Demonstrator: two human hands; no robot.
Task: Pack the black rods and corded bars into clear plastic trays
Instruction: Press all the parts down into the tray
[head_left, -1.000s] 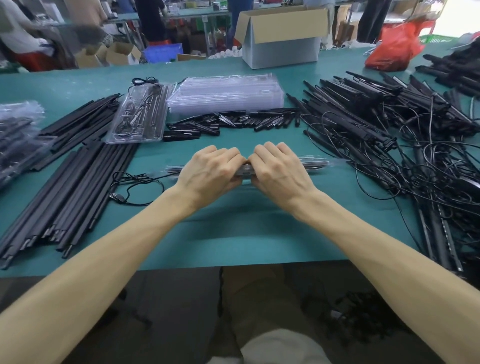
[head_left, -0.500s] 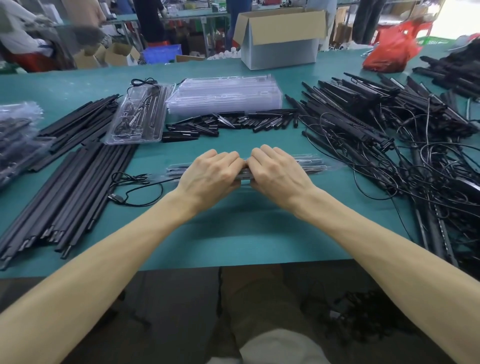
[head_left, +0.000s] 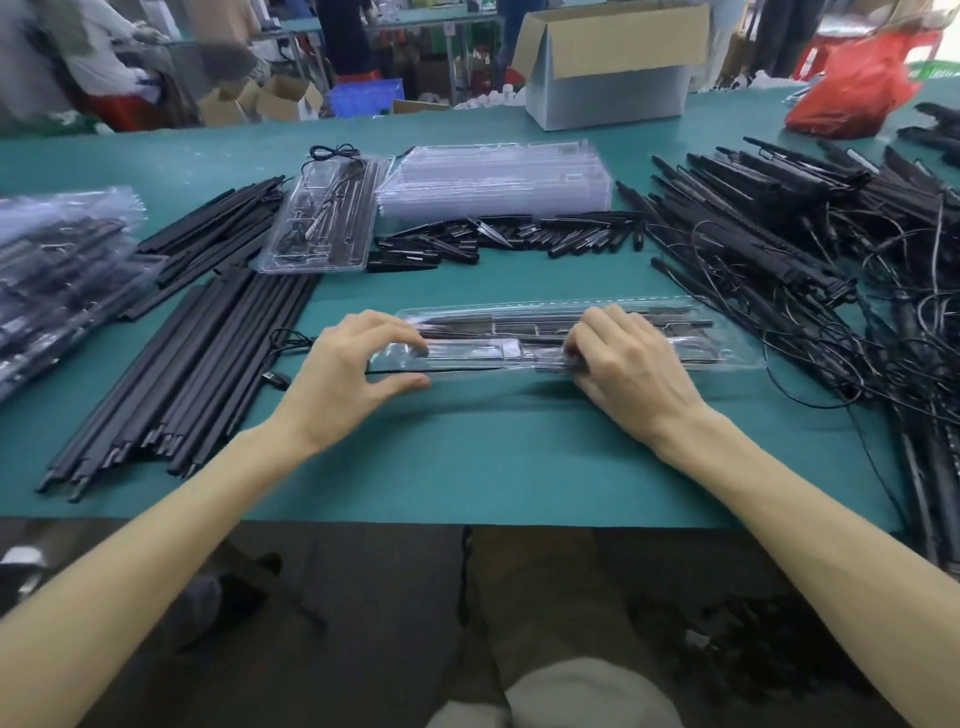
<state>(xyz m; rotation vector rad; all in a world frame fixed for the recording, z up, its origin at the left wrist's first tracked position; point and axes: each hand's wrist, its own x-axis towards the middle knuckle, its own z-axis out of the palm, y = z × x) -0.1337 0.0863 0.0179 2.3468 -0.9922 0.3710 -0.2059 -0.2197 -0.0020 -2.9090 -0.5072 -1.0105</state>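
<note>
My teal surface (head_left: 467, 467) runs back to an open cardboard box (head_left: 613, 88), with a red plastic bag (head_left: 852, 88) to its right. Beyond stand people (head_left: 343, 36) at a second green surface (head_left: 415, 23), with a blue crate (head_left: 366, 98) and small cartons (head_left: 270, 101) low down. Bright light fills the far right corner. The floor (head_left: 685, 561) below me is dark.

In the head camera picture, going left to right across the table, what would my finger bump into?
Bagged rods → loose black rods → left hand → right hand → tangled corded bars. Both hands hold one clear tray.
</note>
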